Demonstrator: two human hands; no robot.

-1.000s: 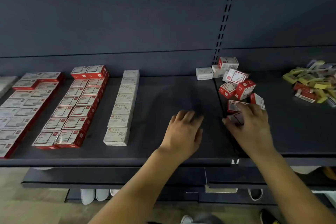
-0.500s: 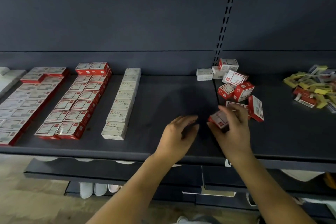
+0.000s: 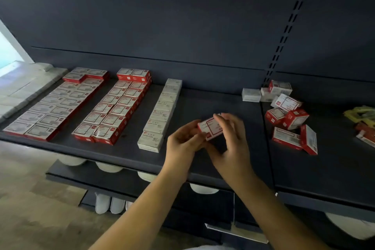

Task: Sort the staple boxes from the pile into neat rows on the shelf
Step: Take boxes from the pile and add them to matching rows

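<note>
A red-and-white staple box (image 3: 210, 129) is held in the air above the dark shelf (image 3: 203, 103), gripped between both hands. My left hand (image 3: 182, 141) holds its left end and my right hand (image 3: 233, 140) holds its right end, fingers curled over the top. The loose pile of red-and-white boxes (image 3: 288, 115) lies to the right. Two double rows of red-and-white boxes (image 3: 113, 107) (image 3: 58, 103) run front to back at the left. A single row of white boxes (image 3: 162, 111) lies just left of my hands.
Two white boxes (image 3: 251, 95) sit at the back by the pile. Yellow and red packets (image 3: 363, 119) lie at the far right. A slotted upright (image 3: 284, 32) runs up the back panel. Lower shelves hold white items (image 3: 109, 205).
My right hand lifted a box from the pile and carried it left. My left hand rose off the shelf and took hold of the box too. The view shifted left.
</note>
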